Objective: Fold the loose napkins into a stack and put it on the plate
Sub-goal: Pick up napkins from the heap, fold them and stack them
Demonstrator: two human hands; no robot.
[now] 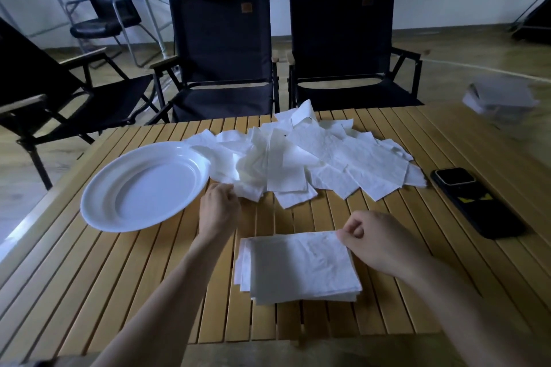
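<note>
- While our left hand [219, 207] pinches a crumpled edge of the loose heap of white paper napkins [322, 158], our right hand [381, 244] pinches the far corner of the squared stack of folded white napkins [298, 265].
- Stack lies flat on slatted yellow wooden table [119, 277], apart from round glossy white plate [95, 197].

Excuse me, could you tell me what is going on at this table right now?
A person is folding napkins at a slatted wooden table. Their left hand pinches the near edge of the pile of loose napkins beside the white plate, while their right hand pinches the far corner of the folded stack in front of them. The plate holds nothing yet, and many napkins are not yet folded. A black phone lies to the right.
</note>
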